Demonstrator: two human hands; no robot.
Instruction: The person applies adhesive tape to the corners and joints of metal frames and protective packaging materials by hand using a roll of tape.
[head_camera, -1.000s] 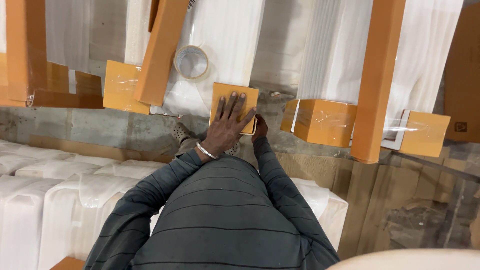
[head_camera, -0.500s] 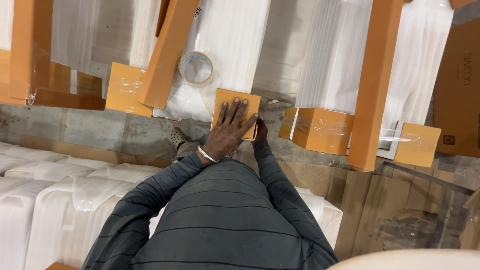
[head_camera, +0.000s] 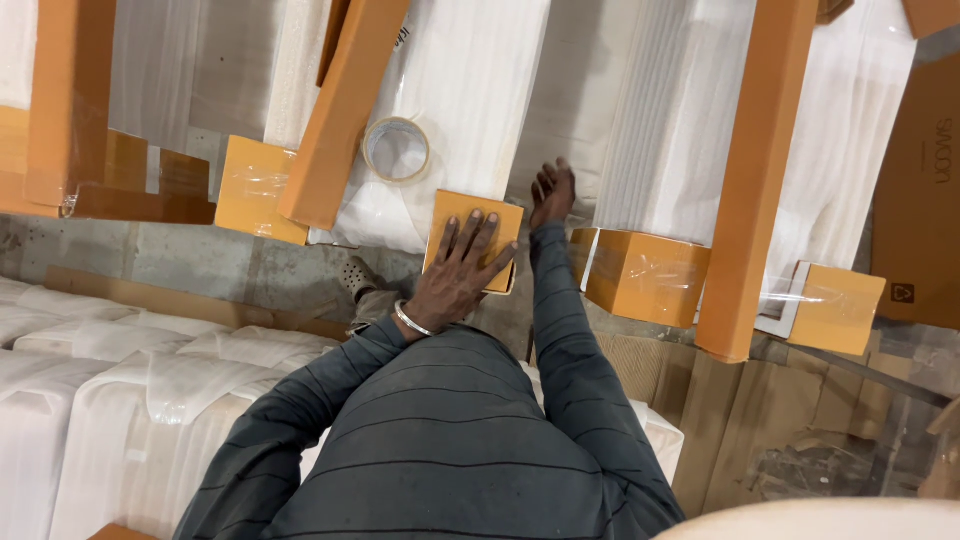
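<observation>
Left hand (head_camera: 455, 275): fingers spread flat, palm pressing orange end cap (head_camera: 476, 238) on near end of white wrapped bundle (head_camera: 470, 110); pressing, not gripping.
Right hand (head_camera: 552, 193): fingers loosely curled, resting on bundle's right side just past cap; holds nothing.
Tape roll (head_camera: 396, 150) lies on same bundle, just beyond cap, near its left edge.
Judgement: keep palm centred so cap sits square; steady bundle side with right hand; tape roll within reach, avoid knocking it off.

Right hand (head_camera: 553, 192) now off cardboard cap (head_camera: 474, 240)
</observation>
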